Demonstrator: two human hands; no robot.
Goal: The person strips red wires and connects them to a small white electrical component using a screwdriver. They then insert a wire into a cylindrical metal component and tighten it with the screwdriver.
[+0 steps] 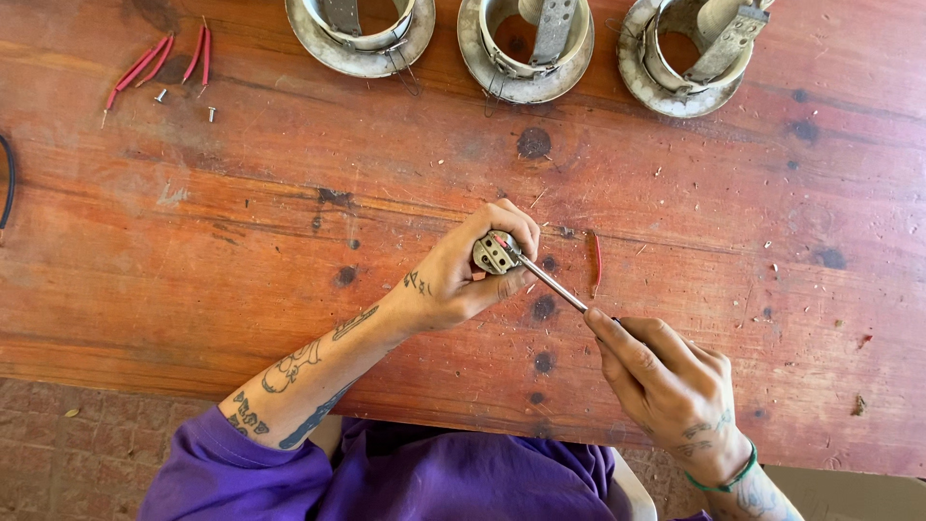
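My left hand (463,270) grips a small round metal-and-ceramic lamp socket (494,253) above the red wooden table (289,241). My right hand (666,381) holds a screwdriver (552,282) by its handle, forefinger stretched along the shaft. The tip of the shaft rests on the socket's face. The handle is hidden inside my fist. A short red wire piece (596,260) lies on the table just right of the shaft.
Three round metal lamp housings (359,31) (526,43) (687,53) stand along the far edge. Several red wire pieces (154,60) and two small screws (210,113) lie at the far left. A black cable (8,178) shows at the left edge.
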